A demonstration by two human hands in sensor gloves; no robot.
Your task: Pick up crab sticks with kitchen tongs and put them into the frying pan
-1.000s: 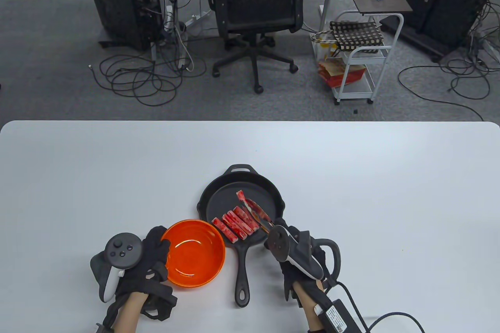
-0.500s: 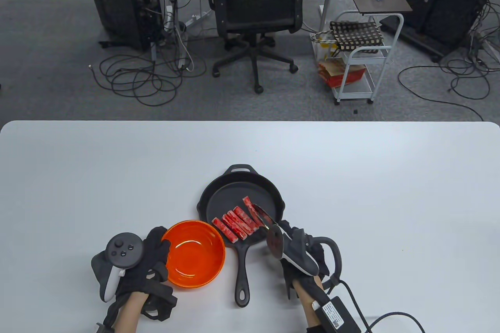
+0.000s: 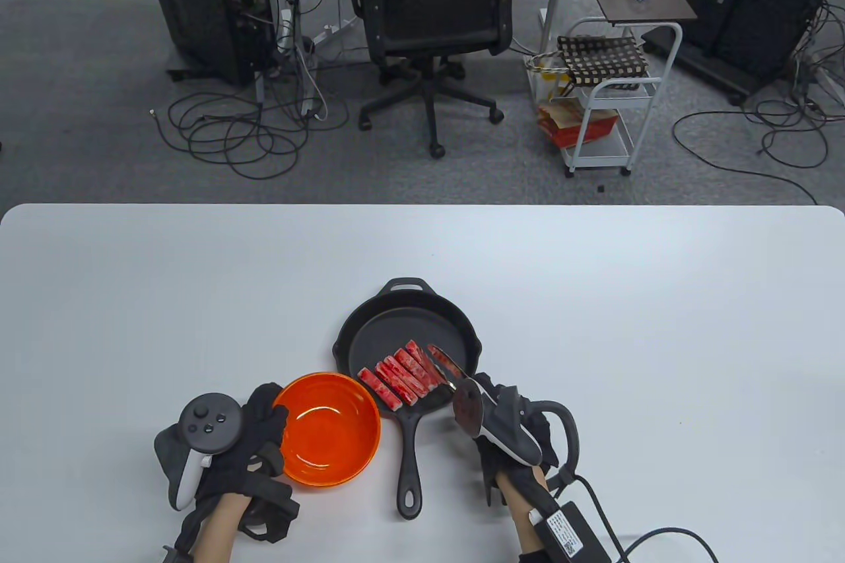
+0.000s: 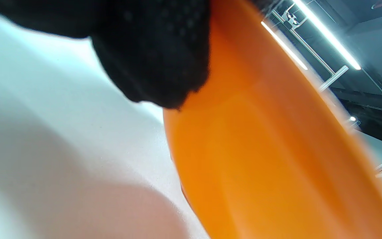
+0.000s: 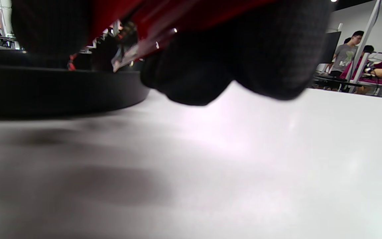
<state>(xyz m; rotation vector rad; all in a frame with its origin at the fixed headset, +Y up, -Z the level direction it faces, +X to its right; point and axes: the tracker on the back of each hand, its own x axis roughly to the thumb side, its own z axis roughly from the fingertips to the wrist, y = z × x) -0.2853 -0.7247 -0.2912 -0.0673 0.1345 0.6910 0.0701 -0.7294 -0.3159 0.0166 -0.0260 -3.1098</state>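
A black cast-iron frying pan (image 3: 376, 325) sits mid-table with its long handle toward me. Several red crab sticks (image 3: 399, 375) lie side by side along the pan's near part. My right hand (image 3: 511, 421) grips red-tipped metal kitchen tongs (image 3: 445, 365), whose tips hover just right of the row over the pan. In the right wrist view the tongs (image 5: 138, 46) run out from under my curled fingers (image 5: 191, 73) past the pan wall (image 5: 61, 89). My left hand (image 3: 261, 437) holds the rim of the orange bowl (image 3: 327, 428), which has nothing in it. Close up, a fingertip (image 4: 154, 56) presses the bowl's side (image 4: 260, 159).
The white table (image 3: 594, 299) stretches wide to the right and far side. A cable and a small box (image 3: 568, 527) trail from my right wrist. Beyond the table stand an office chair (image 3: 432, 15), a white trolley (image 3: 604, 101) and floor cables. People stand in the background (image 5: 347, 56).
The last crab stick, held up over the pan a second ago, now lies at the right end of the row. The tongs have drawn back toward me. My left hand has stayed put.
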